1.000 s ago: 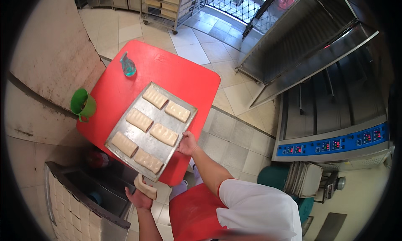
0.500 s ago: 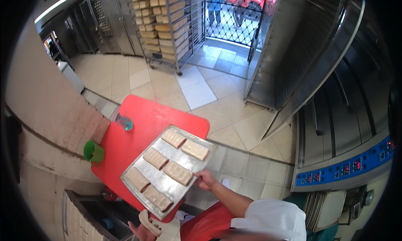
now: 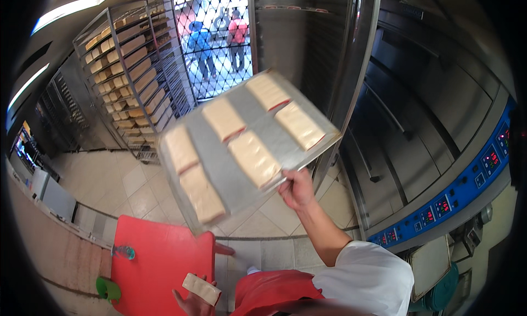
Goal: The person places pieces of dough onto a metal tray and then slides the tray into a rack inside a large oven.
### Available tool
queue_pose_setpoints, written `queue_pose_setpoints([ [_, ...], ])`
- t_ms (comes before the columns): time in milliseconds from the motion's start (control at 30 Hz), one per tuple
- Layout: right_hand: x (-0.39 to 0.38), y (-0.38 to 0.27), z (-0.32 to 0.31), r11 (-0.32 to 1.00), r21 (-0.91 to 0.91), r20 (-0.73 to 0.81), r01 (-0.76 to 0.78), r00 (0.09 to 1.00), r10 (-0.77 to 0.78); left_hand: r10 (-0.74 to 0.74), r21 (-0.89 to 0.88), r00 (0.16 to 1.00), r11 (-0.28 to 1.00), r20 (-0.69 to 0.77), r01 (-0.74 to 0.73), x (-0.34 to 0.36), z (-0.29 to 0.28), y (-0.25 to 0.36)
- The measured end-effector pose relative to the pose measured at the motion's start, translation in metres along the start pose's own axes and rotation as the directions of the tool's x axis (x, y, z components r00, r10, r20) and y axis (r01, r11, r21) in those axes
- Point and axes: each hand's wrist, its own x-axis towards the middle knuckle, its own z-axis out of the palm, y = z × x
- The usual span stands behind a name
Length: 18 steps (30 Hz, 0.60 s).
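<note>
My right hand (image 3: 298, 190) grips a metal baking tray (image 3: 217, 170) by its near right edge and holds it raised and tilted, above floor level and beyond the table. Several pale, flat dough pastries (image 3: 255, 158) with red filling at their ends lie on it in pairs. Low down, beside the red table's right side, my left hand (image 3: 192, 304) holds one more pastry (image 3: 201, 288) of the same kind, its fingers partly spread beneath it.
A red table (image 3: 159, 250) carries a clear bottle (image 3: 125, 252) and a green cup (image 3: 108, 289). Ahead stand a bread rack (image 3: 129, 69), a lattice gate (image 3: 219, 47) with people outside, and a tall steel cabinet (image 3: 307, 41). Ovens with a blue control panel (image 3: 428, 209) line the right.
My right hand has lifted the tray off the red table, up and forward toward the steel cabinet. My left hand still has its pastry. The view has turned rightward and up.
</note>
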Motion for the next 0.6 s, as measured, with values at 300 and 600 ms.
queue_pose_setpoints([
  [300, 0.212, -0.123, 0.027, 0.89, -0.067, 0.108, 0.451, 0.89, -0.443, -0.147, 0.034, 0.959, 0.989, 0.244, 0.143, 0.226, 0.038, -0.02],
  [600, 0.328, -0.258, 0.026, 0.782, -0.07, 0.139, 0.619, 0.783, -0.607, -0.26, 0.094, 0.893, 0.966, 0.368, 0.242, 0.368, 0.133, -0.02],
])
